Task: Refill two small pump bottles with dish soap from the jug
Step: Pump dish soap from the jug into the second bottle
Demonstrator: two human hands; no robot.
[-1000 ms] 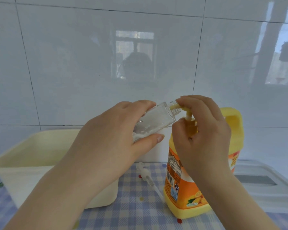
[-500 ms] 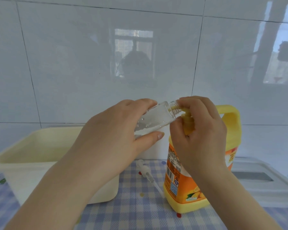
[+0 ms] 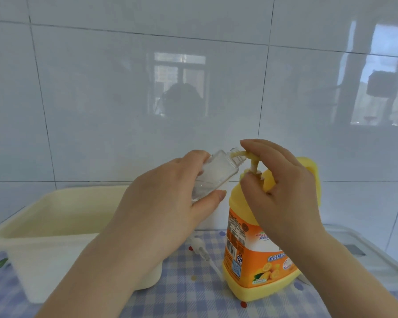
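A white tiled wall (image 3: 101, 111) fills the upper part of the view; its gloss carries dim reflections too faint to read. Below it a checked cloth covers the tabletop (image 3: 189, 294), cut off at the lower edge. A cream plastic tub (image 3: 55, 226) stands at the left, its right end hidden behind the left forearm. At the far right lies a pale flat lid or tray (image 3: 365, 249), only partly in view.

The yellow and orange soap jug (image 3: 257, 260) stands upright on the cloth, right of centre; much of its shoulder and handle is hidden by the right hand (image 3: 283, 191). That hand rests on the jug's pump (image 3: 322, 161), fingers curved over the pump head, thumb near the collar.

The left hand (image 3: 170, 198) grips a small clear bottle (image 3: 216, 173), tilted, its open neck touching the pump's spout. How much soap it holds is hard to tell.

A loose white pump top (image 3: 202, 251) lies on the cloth between tub and jug.
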